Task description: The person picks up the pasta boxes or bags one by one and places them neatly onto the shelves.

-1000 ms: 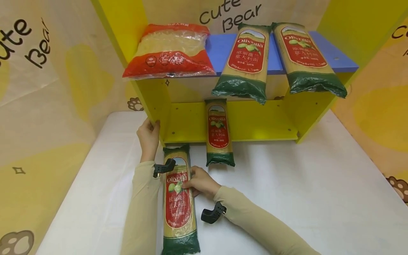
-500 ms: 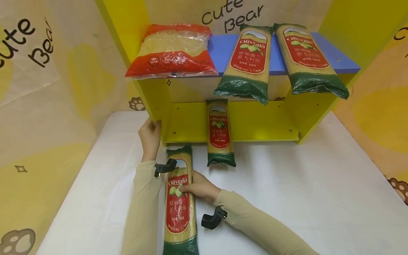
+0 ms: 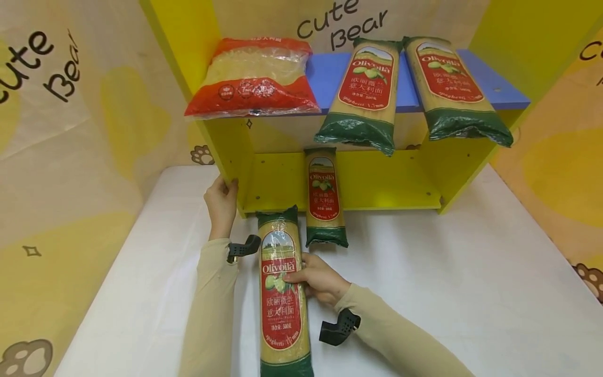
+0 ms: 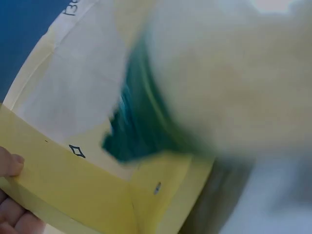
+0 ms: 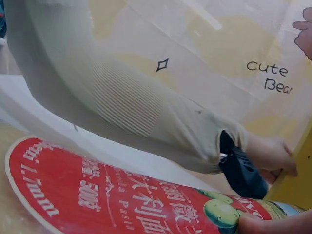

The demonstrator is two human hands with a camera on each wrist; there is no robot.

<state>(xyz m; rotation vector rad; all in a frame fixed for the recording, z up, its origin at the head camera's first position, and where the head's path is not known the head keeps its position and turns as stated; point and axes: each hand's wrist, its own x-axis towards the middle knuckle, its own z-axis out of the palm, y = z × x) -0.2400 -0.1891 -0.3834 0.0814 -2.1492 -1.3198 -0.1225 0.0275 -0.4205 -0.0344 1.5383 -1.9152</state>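
Note:
My right hand grips a long spaghetti packet by its right edge, thumb across the red label. The packet has green ends; its top end comes close to the front of the lower shelf. My left hand holds the front edge of the yellow rack's left side panel. In the left wrist view, the thumb and fingers lie on either side of that panel. The held packet's green end looms blurred there. The right wrist view shows the right thumb pressing on the label.
Another spaghetti packet lies on the lower yellow shelf, overhanging its front. Up on the blue shelf are a red pasta bag and two more spaghetti packets, jutting forward. White cloth covers the table.
My right hand has moved the spaghetti packet to the right, away from the left forearm, and its top end now appears higher. The left hand stays on the side panel.

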